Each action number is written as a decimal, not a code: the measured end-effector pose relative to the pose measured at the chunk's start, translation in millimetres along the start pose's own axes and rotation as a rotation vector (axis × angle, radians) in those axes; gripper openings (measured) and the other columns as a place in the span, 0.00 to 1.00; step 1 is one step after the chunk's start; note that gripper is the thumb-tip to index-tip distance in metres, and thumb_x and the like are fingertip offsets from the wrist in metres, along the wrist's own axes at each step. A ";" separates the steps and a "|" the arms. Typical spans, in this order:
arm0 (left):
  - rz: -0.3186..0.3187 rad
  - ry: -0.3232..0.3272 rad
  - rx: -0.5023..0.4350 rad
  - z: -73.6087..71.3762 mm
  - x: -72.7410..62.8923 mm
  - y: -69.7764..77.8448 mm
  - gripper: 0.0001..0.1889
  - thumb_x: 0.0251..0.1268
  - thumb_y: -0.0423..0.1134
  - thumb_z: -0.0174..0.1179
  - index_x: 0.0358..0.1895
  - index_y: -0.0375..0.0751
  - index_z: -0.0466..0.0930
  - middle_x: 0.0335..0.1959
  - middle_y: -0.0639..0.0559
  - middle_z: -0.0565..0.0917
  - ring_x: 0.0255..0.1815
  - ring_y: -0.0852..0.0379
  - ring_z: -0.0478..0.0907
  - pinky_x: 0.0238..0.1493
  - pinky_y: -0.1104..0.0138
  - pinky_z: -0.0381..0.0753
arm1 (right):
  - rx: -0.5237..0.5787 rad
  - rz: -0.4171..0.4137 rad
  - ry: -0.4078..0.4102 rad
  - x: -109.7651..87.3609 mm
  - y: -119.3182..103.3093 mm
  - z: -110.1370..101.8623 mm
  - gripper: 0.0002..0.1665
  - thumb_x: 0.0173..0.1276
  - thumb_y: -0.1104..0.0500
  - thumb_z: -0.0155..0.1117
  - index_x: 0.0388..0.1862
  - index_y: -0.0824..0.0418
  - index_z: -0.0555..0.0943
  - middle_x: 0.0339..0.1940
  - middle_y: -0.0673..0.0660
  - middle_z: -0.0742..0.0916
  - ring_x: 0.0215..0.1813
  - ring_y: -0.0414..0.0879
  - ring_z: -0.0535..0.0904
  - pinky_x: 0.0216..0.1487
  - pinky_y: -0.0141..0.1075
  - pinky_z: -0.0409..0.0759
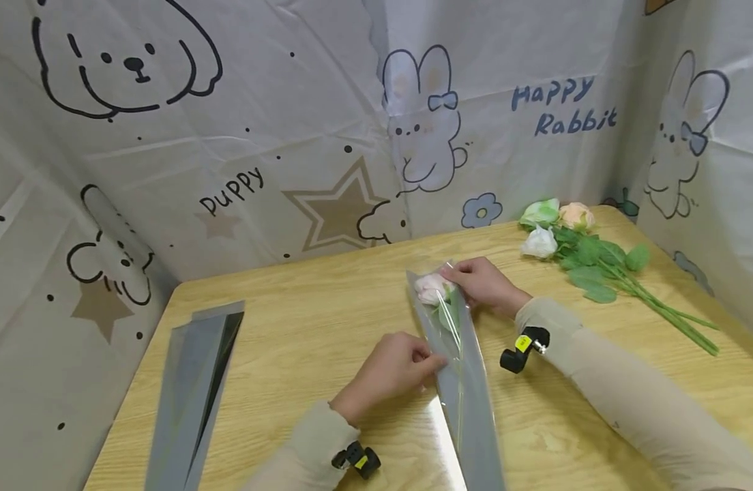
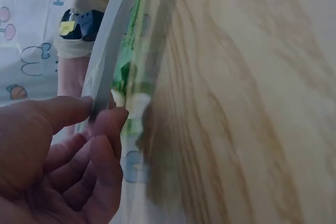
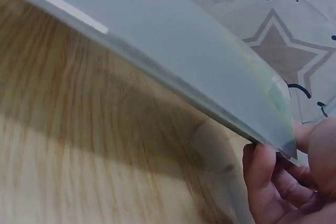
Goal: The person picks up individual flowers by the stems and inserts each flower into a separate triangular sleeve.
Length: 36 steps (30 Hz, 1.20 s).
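Sleeved rose point(image 1: 467, 382), bloom point(image 1: 432, 289) pointing away, axis slanting left

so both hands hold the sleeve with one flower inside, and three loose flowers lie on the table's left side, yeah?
Wrong side: the three loose flowers lie on the right of the table, as the head view shows. The left hand and right hand do hold the sleeve with one flower inside.
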<state>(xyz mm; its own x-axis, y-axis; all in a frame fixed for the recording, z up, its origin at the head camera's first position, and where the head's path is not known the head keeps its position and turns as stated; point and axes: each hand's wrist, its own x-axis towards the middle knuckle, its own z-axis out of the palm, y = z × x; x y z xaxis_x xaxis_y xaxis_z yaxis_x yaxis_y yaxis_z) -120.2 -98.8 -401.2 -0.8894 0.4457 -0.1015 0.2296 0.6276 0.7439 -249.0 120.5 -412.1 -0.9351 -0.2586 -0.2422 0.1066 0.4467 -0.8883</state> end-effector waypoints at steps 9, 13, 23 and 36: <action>0.001 0.024 0.133 0.9 5.6 -3.4 0.17 0.68 0.48 0.70 0.20 0.48 0.85 0.09 0.62 0.78 0.11 0.71 0.70 0.17 0.78 0.63 | -0.313 -0.141 0.051 1.7 7.8 0.8 0.25 0.79 0.40 0.57 0.36 0.59 0.86 0.14 0.48 0.80 0.17 0.42 0.78 0.24 0.33 0.77; -0.017 0.023 0.152 0.0 4.5 -2.6 0.17 0.67 0.49 0.70 0.20 0.48 0.86 0.09 0.64 0.76 0.11 0.71 0.67 0.17 0.78 0.60 | -0.363 -0.176 0.108 -1.4 10.5 -0.4 0.24 0.77 0.39 0.60 0.41 0.59 0.87 0.18 0.49 0.84 0.19 0.42 0.79 0.24 0.33 0.77; -0.128 0.127 0.182 -31.6 -6.7 -21.4 0.18 0.74 0.54 0.62 0.31 0.45 0.90 0.19 0.59 0.83 0.17 0.65 0.71 0.21 0.72 0.71 | -0.288 -0.154 0.185 -9.6 20.5 -8.4 0.29 0.78 0.36 0.56 0.49 0.59 0.86 0.25 0.54 0.88 0.22 0.43 0.82 0.24 0.35 0.81; -0.255 0.563 0.393 -129.7 -52.0 -88.6 0.18 0.78 0.48 0.55 0.56 0.38 0.85 0.51 0.39 0.90 0.50 0.39 0.87 0.52 0.44 0.84 | 0.091 -0.115 0.211 -16.5 47.3 -18.1 0.34 0.79 0.34 0.54 0.49 0.65 0.85 0.30 0.54 0.85 0.26 0.41 0.81 0.28 0.34 0.85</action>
<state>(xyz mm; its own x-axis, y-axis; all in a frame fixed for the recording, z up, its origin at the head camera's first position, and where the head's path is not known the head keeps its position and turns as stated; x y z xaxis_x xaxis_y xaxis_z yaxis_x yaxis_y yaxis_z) -145.6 -260.3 -376.2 -0.9782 -0.0742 0.1939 0.0192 0.8977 0.4401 -234.7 161.5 -443.0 -0.9917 -0.1140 -0.0592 0.0166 0.3432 -0.9391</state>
